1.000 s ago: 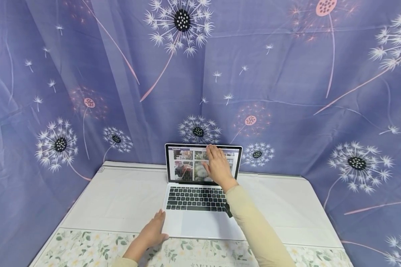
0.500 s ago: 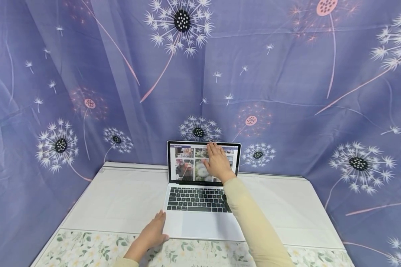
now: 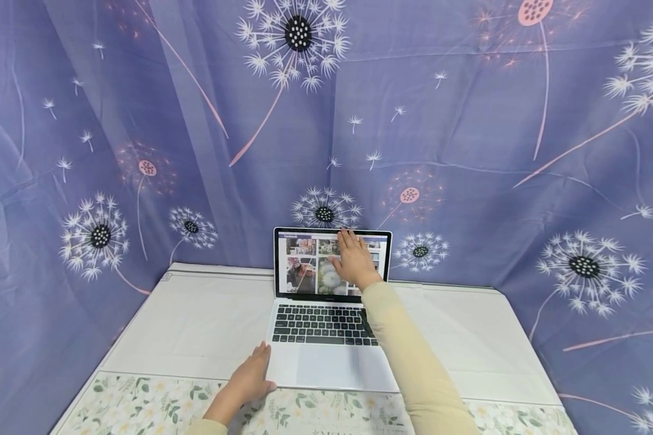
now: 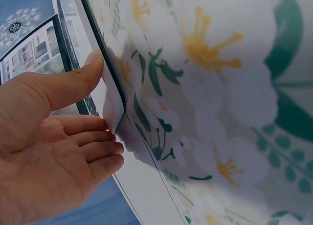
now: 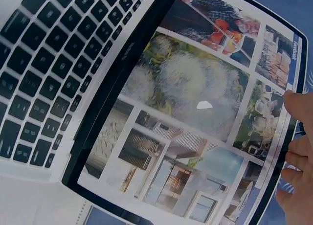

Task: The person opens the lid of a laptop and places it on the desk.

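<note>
A silver laptop (image 3: 332, 368) sits on the table with its lid raised and its lit screen (image 3: 299, 275) showing a page of photos. My right hand (image 3: 356, 260) lies across the upper right of the screen, fingers straight up and fingertips at the lid's top edge. In the right wrist view, its thumb and fingers (image 5: 298, 161) touch that top border. At the laptop's front left corner, my left hand (image 3: 249, 376) rests with fingers extended along the side and thumb at the front edge. The left wrist view shows the palm (image 4: 54, 161) facing that corner.
The white table (image 3: 207, 326) has a floral cloth strip (image 3: 141, 399) along its front. Close behind the lid hangs a purple dandelion-print curtain (image 3: 250, 199), which also runs down both sides. My right forearm crosses the keyboard's (image 3: 315, 324) right end.
The lid has tilted back a little, its top edge moving up and away in the head view. My right hand has moved with it. My left hand has stayed at the corner.
</note>
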The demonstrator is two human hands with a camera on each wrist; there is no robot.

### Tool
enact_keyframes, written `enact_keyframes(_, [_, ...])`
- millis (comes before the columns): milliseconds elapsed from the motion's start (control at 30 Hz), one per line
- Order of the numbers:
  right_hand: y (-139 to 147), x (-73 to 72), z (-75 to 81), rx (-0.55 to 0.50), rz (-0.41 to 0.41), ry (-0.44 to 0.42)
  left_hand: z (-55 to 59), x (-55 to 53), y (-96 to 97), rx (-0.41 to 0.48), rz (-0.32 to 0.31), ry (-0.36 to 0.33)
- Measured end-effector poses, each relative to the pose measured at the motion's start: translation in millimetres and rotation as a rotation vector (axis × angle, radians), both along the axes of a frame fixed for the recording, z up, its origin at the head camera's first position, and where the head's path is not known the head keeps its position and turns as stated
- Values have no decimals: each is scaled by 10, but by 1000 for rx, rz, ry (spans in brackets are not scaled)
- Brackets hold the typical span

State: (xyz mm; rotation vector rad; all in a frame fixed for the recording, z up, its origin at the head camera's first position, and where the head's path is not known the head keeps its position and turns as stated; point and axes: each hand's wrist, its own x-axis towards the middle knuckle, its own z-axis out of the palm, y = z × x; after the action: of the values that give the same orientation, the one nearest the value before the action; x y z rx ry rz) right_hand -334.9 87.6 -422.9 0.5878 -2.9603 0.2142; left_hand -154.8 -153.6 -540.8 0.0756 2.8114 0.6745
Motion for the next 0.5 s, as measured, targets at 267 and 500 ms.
enact_keyframes(267, [90,75,20,38,52,17,-23,13,12,5,13,7])
enact_keyframes(500, [156,166,107,83,109,32,-44,-10,-9,9,10,-11])
